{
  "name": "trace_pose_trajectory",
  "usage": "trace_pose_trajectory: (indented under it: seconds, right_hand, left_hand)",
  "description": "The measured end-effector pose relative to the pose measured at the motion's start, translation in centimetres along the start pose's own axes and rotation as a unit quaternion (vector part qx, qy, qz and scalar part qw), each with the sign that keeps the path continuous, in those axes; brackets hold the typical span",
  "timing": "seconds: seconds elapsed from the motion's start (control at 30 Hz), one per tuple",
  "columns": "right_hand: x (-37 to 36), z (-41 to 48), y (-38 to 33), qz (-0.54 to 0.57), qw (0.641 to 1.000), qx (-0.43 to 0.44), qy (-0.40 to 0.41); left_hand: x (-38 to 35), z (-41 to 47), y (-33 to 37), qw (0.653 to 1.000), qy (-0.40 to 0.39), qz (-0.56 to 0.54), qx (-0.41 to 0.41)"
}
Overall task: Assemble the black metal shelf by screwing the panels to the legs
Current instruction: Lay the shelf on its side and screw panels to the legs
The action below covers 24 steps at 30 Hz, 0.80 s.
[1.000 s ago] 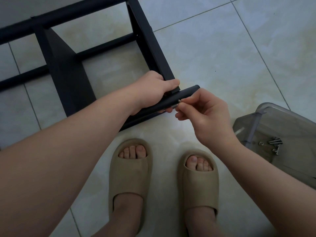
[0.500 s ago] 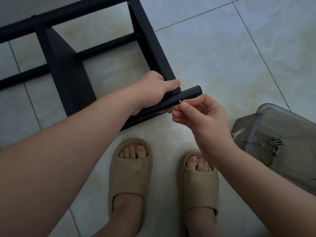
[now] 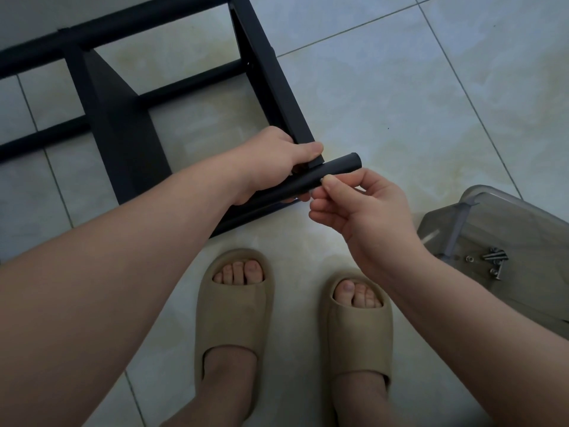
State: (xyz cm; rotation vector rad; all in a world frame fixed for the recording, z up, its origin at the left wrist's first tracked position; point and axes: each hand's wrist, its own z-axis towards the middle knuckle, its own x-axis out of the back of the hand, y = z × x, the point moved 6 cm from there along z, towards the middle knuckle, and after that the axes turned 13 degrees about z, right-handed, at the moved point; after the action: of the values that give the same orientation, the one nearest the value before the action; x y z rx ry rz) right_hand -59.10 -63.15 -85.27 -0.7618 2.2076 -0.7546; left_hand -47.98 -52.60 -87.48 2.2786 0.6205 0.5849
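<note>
The black metal shelf frame (image 3: 123, 124) lies on the tiled floor, with two panels standing between long round legs. My left hand (image 3: 277, 155) grips the near round leg (image 3: 335, 171) where it meets the corner of the right panel (image 3: 271, 81). My right hand (image 3: 360, 208) pinches a small screw between thumb and forefinger, pressed against the side of that leg near its free end. The screw itself is almost fully hidden by my fingertips.
A clear grey plastic box (image 3: 523, 229) sits on the floor at the right with a few loose screws (image 3: 494, 257) inside. My two feet in beige slippers (image 3: 234, 306) stand just below the frame. Pale floor tiles (image 3: 400, 87) spread to the right.
My right hand has turned at the wrist, fingers rotating around the screw at the leg. The left hand and the frame stay in place.
</note>
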Motion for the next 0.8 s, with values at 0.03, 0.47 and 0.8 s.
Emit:
trace_pose_trajectory:
  seconds: [0.03, 0.47, 0.8]
  right_hand:
    - [0.0, 0.1, -0.2, -0.026, 1.0, 0.014, -0.004]
    - [-0.9, 1.1, -2.6, -0.334, 0.937, 0.092, -0.044]
    - [0.0, 0.2, -1.3, -0.147, 0.986, 0.071, -0.025]
  left_hand:
    - [0.0, 0.0, 0.0, 1.0, -0.002, 0.0, -0.002]
    - [-0.1, -0.1, 0.2, 1.0, 0.0, -0.001, -0.001]
    - [-0.1, -0.5, 0.2, 0.999, 0.015, 0.031, 0.0]
